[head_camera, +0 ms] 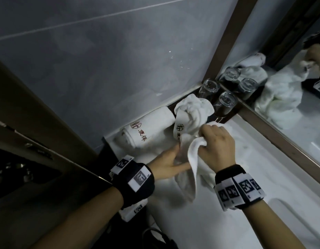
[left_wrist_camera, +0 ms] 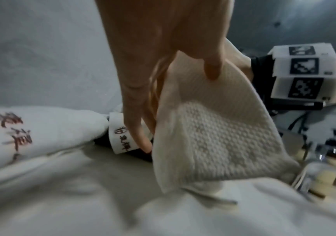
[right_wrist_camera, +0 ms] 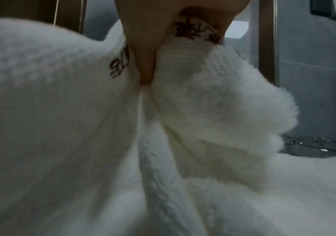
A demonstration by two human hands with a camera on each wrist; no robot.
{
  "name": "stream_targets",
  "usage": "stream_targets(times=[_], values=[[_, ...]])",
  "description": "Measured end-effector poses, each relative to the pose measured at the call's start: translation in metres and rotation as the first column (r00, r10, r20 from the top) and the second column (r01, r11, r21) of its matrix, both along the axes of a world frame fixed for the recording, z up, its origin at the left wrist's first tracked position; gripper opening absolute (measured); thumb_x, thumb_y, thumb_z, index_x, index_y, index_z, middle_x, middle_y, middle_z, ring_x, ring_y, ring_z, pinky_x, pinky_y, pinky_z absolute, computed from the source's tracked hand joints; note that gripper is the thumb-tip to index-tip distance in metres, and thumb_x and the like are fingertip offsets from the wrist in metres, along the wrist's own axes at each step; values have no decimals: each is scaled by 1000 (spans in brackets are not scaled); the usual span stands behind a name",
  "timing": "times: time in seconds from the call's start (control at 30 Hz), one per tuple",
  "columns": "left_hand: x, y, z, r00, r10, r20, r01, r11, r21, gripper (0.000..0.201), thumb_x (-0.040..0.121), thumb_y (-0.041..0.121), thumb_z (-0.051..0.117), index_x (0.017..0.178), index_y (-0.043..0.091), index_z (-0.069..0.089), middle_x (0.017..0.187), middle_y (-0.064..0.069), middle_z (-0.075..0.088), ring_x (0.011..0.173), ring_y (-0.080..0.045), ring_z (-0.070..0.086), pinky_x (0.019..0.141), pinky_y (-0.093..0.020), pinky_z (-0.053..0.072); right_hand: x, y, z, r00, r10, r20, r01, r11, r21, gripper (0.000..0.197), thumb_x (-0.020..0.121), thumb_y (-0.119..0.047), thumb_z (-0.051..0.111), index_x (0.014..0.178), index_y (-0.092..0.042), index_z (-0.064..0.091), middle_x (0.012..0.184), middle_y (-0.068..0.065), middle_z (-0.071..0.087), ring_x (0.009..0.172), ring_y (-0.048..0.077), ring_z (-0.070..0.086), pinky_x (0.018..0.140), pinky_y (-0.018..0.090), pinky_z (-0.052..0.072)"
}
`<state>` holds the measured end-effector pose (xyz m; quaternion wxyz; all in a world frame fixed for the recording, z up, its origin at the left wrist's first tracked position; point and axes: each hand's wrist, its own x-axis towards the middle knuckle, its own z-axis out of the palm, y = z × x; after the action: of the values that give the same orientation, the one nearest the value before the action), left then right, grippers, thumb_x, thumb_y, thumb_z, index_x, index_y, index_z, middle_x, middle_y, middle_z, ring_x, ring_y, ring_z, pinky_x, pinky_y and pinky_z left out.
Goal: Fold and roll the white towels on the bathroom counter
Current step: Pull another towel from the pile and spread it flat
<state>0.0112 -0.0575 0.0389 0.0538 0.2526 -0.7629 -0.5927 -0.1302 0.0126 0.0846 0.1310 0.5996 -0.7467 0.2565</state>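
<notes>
A loose white towel (head_camera: 191, 173) lies bunched on the white counter (head_camera: 263, 159). My right hand (head_camera: 206, 141) grips its upper edge in a fist and lifts a fold. In the right wrist view one finger (right_wrist_camera: 143, 60) digs into the bunched towel (right_wrist_camera: 213, 95). My left hand (head_camera: 179, 157) reaches in from the left with its fingers stretched out. The left wrist view shows a towel flap (left_wrist_camera: 213, 135) held between its thumb (left_wrist_camera: 211, 70) and fingers (left_wrist_camera: 138, 135). A rolled towel with a red logo (head_camera: 148, 132) lies by the wall. A crumpled towel (head_camera: 193, 110) sits behind my hands.
Upturned drinking glasses (head_camera: 225, 103) stand on a dark tray in the back corner. A wood-framed mirror (head_camera: 290, 97) runs along the right. Grey tiled wall (head_camera: 119, 60) is behind, a wooden door frame (head_camera: 38, 114) at left. Small bottles (left_wrist_camera: 314, 172) stand close to the towel.
</notes>
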Motion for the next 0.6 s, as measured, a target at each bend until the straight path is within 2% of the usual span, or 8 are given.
stream_targets(times=[0.1, 0.23, 0.3, 0.33, 0.4, 0.47, 0.53, 0.6], values=[[3, 15, -3, 994, 66, -85, -54, 990, 129, 42, 88, 18, 58, 126, 20, 41, 110, 8, 60, 98, 7, 56, 84, -11, 46, 14, 8, 6, 975, -20, 220, 20, 1000, 2, 24, 70, -25, 38, 69, -5, 52, 46, 3, 42, 41, 21, 36, 44, 26, 31], [9, 14, 0, 910, 384, -157, -371, 923, 104, 21, 89, 4, 52, 108, 10, 58, 104, -3, 62, 96, -12, 56, 85, -30, 45, 20, 20, -2, 902, 7, 431, -54, 994, 96, 20, 75, -27, 60, 86, -11, 54, 57, -10, 44, 50, 19, 41, 51, 28, 34], [21, 7, 5, 851, 494, -179, -493, 869, 55, 24, 90, 1, 48, 111, 7, 58, 104, -2, 61, 96, -13, 56, 85, -25, 44, 17, 29, -9, 855, 27, 518, -131, 977, 166, 28, 77, -33, 70, 98, -20, 56, 63, -12, 49, 54, 8, 45, 54, 25, 37], [28, 3, 8, 822, 538, -187, -544, 839, 21, 26, 90, 0, 47, 113, 6, 57, 104, 2, 60, 94, -9, 55, 84, -17, 43, 16, 35, -13, 821, 27, 570, -172, 964, 202, 33, 75, -37, 72, 102, -25, 57, 66, -12, 51, 55, 5, 47, 56, 19, 38], [46, 2, 16, 780, 585, -221, -605, 796, -30, 30, 88, -4, 44, 115, 4, 55, 98, 12, 55, 90, 2, 50, 76, -1, 39, 19, 47, -23, 655, 18, 755, -304, 921, 242, 32, 72, -36, 76, 100, -31, 61, 69, -9, 54, 53, 2, 48, 58, 10, 40], [62, 11, 25, 780, 560, -278, -597, 800, -65, 40, 84, -13, 41, 115, 7, 55, 100, 11, 56, 96, -1, 50, 79, 2, 36, 32, 59, -35, 346, -43, 937, -400, 897, 189, 13, 83, -31, 66, 92, -23, 65, 68, 2, 61, 55, 11, 59, 59, 20, 50], [79, 29, 31, 814, 487, -316, -539, 837, -98, 49, 80, -21, 38, 114, 10, 54, 108, -1, 56, 103, -8, 50, 87, 1, 35, 45, 70, -48, 154, -159, 975, -322, 925, 202, 46, 88, -51, 45, 86, -8, 65, 69, 16, 66, 59, 27, 65, 55, 31, 55], [96, 51, 31, 868, 387, -310, -452, 874, -176, 44, 79, -16, 38, 113, 6, 57, 108, -7, 54, 102, -6, 50, 92, 0, 33, 51, 77, -57, 98, -285, 953, -160, 941, 298, 76, 79, -69, 34, 82, 0, 66, 71, 20, 70, 65, 32, 68, 56, 29, 56]])
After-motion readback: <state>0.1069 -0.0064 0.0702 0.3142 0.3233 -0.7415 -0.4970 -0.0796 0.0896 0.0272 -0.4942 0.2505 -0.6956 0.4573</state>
